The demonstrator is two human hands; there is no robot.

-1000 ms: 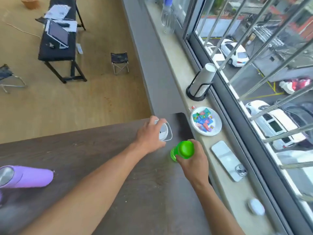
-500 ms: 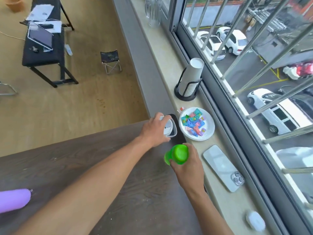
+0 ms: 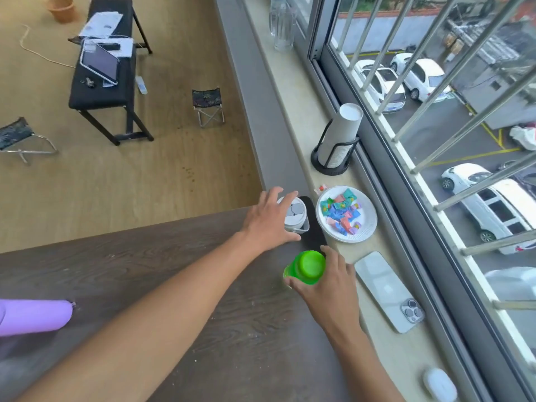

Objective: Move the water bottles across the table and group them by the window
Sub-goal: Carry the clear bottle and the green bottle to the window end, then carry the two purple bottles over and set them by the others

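A bright green bottle [image 3: 307,267] stands upright near the table's window-side edge, and my right hand [image 3: 330,281] is wrapped around its side. At the far corner of the dark wooden table [image 3: 237,329] stands a white bottle with a grey lid [image 3: 295,214]; my left hand [image 3: 268,220] rests against its left side with fingers loosened and spread. A purple bottle [image 3: 32,316] lies on its side at the table's left edge, away from both hands.
On the window sill [image 3: 293,91] are a paper plate of coloured sweets [image 3: 346,217], a phone face down [image 3: 388,291], a cup stack in a black holder [image 3: 336,143], a clear plastic bottle [image 3: 280,23] and a white case [image 3: 439,384]. A black mat [image 3: 314,236] lies under the white bottle.
Both hands carried their bottles a little farther toward the far window corner. My left hand's fingers have loosened and spread on the white bottle. The view shifted left.
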